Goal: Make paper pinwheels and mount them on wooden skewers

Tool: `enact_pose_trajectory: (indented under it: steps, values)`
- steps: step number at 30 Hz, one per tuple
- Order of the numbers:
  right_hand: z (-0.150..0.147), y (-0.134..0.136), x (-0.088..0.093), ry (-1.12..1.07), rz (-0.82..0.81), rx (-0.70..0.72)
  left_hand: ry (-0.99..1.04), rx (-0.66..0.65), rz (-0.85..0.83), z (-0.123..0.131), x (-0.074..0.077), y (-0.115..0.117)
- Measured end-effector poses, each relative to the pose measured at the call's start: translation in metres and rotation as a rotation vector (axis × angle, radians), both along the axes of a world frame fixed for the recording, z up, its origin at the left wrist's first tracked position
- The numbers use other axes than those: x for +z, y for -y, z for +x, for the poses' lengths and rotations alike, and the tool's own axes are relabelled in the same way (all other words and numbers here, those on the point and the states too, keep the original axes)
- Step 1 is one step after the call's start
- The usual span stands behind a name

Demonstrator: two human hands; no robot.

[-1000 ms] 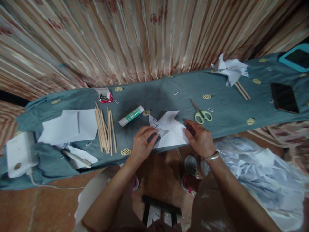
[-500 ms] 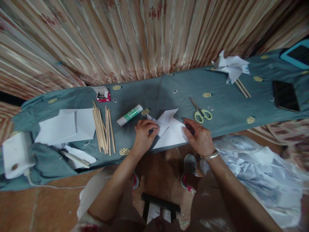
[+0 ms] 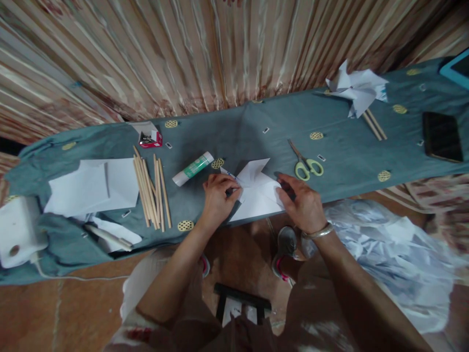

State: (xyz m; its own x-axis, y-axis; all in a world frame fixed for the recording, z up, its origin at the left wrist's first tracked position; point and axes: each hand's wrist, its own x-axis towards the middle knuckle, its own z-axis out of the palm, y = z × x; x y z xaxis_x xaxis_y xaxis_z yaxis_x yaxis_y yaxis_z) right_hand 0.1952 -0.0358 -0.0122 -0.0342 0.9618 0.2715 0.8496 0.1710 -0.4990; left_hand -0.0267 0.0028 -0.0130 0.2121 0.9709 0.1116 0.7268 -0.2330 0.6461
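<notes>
Holding metal pieces [image 3: 145, 139], a red box [image 3: 156, 140] sits far left; a near-right bag [image 3: 421, 308] holds white scraps [image 3: 397, 247]. The left hand [image 3: 220, 195] pinches folded, pointed white paper [image 3: 256, 204]; the right hand's [image 3: 302, 203] grip is unclear.

Folded sheet [image 3: 260, 199] of smooth matt paper, wooden sticks [image 3: 145, 190], glossy metal bracelet [image 3: 318, 232], matt tablecloth [image 3: 234, 134].

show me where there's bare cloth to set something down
Two patches look free: between the green-handled metal scissors and black rectangular device; and behind the scissors, between the green-and-white glue stick and white paper pinwheel. Crowded: the left, with pale wooden sticks beside white paper sheets, and the front middle, with left hand and right hand at folded white paper.
</notes>
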Motion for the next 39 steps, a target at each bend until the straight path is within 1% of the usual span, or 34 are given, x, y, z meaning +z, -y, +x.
enact_pose_trajectory:
  steps: [5,12,20,30,36,39]
  values:
    - [-0.0002,0.0002,0.0005,0.011,-0.003,0.0,0.003,0.007,-0.002,0.0012,0.0006,-0.0005]
    - [-0.0013,0.0012,-0.0008,0.015,0.035,0.011,0.005,0.024,-0.007,0.0021,0.0,0.0001]
    - [-0.0049,0.0012,0.0002,0.004,0.073,0.079,0.018,0.032,0.014,0.0024,-0.003,0.0007]
    - [-0.0048,0.0006,0.0006,0.024,0.056,0.084,0.006,0.026,0.012,0.0028,-0.0017,0.0006]
    - [-0.0042,0.0015,0.0008,0.024,0.049,0.085,0.044,0.04,0.008,0.0034,-0.0009,0.0001]
    - [-0.0054,0.0012,0.0033,0.045,0.071,0.113,0.046,0.048,0.009,0.0037,-0.0011,-0.0001]
